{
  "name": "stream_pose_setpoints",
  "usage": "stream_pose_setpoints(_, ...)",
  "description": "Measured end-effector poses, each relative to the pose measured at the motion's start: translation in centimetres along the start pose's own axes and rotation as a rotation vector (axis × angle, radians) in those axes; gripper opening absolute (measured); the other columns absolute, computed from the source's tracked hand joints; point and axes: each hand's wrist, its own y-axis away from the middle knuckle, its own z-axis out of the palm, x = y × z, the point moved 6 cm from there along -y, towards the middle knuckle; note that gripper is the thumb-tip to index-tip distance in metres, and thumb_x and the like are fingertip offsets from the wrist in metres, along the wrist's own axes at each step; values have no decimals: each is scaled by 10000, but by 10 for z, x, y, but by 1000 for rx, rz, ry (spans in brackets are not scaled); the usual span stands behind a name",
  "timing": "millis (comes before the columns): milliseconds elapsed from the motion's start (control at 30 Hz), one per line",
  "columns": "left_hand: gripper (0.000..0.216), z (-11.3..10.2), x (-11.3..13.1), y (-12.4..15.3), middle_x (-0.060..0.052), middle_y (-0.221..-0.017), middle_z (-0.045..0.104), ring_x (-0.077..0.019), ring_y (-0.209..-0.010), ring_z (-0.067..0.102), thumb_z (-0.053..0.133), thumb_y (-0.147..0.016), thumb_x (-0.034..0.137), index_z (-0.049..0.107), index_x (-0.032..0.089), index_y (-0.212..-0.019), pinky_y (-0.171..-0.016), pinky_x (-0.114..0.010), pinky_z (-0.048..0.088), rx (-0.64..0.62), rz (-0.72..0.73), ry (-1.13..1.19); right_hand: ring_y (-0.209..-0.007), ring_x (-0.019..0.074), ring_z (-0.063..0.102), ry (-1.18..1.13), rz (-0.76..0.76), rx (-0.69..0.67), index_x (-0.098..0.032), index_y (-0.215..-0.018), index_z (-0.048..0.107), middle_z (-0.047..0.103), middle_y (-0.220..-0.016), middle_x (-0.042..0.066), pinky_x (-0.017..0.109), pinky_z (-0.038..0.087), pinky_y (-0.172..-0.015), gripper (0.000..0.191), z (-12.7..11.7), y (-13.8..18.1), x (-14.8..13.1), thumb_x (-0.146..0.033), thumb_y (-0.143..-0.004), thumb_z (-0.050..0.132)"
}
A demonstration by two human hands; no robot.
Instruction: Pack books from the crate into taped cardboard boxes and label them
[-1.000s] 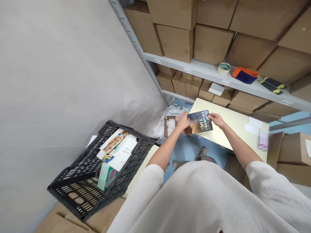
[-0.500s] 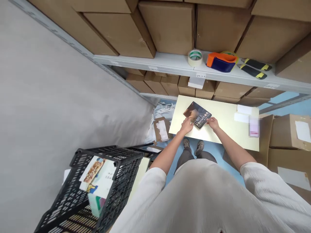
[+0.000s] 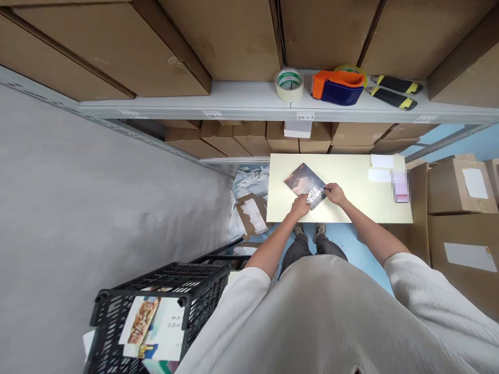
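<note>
A dark book [image 3: 305,181] with white lettering on its cover lies tilted on the pale tabletop [image 3: 358,202]. My left hand [image 3: 300,206] is closed at the book's lower left edge, its fingers over the cover. At the right corner, my right hand [image 3: 335,194] pinches the book's edge between thumb and fingers. A thin dark sliver shows at those fingertips; I cannot tell whether it is the cover's corner or a separate thing.
White paper slips [image 3: 380,175] and a blurred pink item [image 3: 401,188] lie at the table's right end. A shelf [image 3: 249,104] ahead carries tape [image 3: 289,84], an orange-blue dispenser [image 3: 338,87] and black-yellow cutters [image 3: 395,91]. A black crate [image 3: 156,291] stands left, cartons [image 3: 462,228] right.
My view has shifted, so the table appears squarer. The glare on the cover has changed, and my right hand has moved slightly up along the book's right edge. Both hands stay on the book.
</note>
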Motion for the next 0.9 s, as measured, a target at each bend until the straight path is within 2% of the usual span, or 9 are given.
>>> stream_pose_setpoints(100,635,6,-5,1,-170,-1701,527,-369,-1560,512,686,-949,300,590,219,-1572,-1273,-472,428,-16,14,15,-1300,306,683,146,-103,-49,-225,-1254,769,720,-1413,108,468,553,-1138,384,16,-2,-12,-235,-903,615)
stream_pose_setpoints(267,722,4,-16,-3,-181,-1792,375,-408,-1668,334,774,-894,309,577,205,-1580,-1344,-505,330,-9,-3,-21,-1301,330,689,171,-103,-39,-209,-1270,779,718,-1415,135,473,554,-1150,393,40,8,-17,-252,-897,661)
stream_pose_setpoints(433,803,-21,-32,-13,-165,-1844,257,-371,-1733,169,752,-890,261,496,214,-1650,-1390,-512,223,-15,56,-140,-1259,300,730,-22,-61,-63,-241,-1246,779,773,-1346,104,458,562,-1149,361,62,15,-28,-262,-893,705)
stream_pose_setpoints(567,868,-36,-44,-19,-183,-1861,199,-366,-1747,102,739,-878,246,440,159,-1688,-1404,-477,184,-53,122,-198,-1206,277,750,-173,34,-69,-213,-1312,726,759,-1372,130,450,583,-1108,430,72,14,-33,-272,-887,697)
stream_pose_setpoints(733,931,-34,-47,-15,-162,-1881,127,-357,-1753,32,749,-869,273,385,179,-1721,-1409,-458,177,-122,163,-242,-1156,252,735,-413,125,26,-225,-1450,595,766,-1322,111,472,594,-1067,626,75,13,-33,-304,-838,699)
stream_pose_setpoints(900,983,-29,-46,-8,-158,-1886,86,-360,-1753,24,766,-873,321,330,206,-1746,-1396,-487,230,-153,166,-241,-1072,247,740,-611,213,63,-221,-1465,568,790,-1192,88,454,599,-1042,683,71,12,-33,-289,-806,731)
